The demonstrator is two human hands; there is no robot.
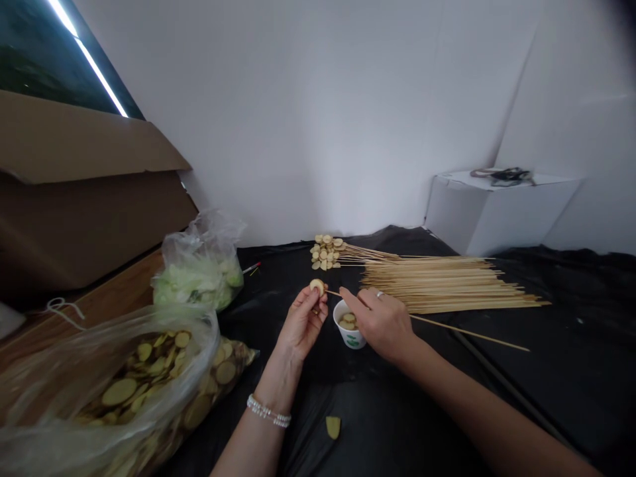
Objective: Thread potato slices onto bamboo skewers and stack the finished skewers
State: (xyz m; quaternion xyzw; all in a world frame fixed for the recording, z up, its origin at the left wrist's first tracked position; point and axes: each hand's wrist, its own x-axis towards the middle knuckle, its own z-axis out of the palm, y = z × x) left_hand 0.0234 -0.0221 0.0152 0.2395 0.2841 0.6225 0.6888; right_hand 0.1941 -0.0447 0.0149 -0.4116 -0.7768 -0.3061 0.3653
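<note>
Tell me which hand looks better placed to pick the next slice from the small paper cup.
Probably the left hand: it sits beside the paper cup, its fingers only pinching a slice at the skewer's tip, while the right hand grips the bamboo skewer.

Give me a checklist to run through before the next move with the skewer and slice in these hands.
1. Round slice held in left hand: ok, pinched at the fingertips.
2. Bamboo skewer held in right hand: ok, gripped, with its tip at the slice.
3. Skewer through the slice: cannot tell, the fingers hide the contact.
4. White paper cup: ok, upright between the hands, with slices inside.
5. Spare skewers: ok, stacked beyond the right hand.
6. Stray slice: not ok, lying alone on the black sheet, apart from the others.
</note>
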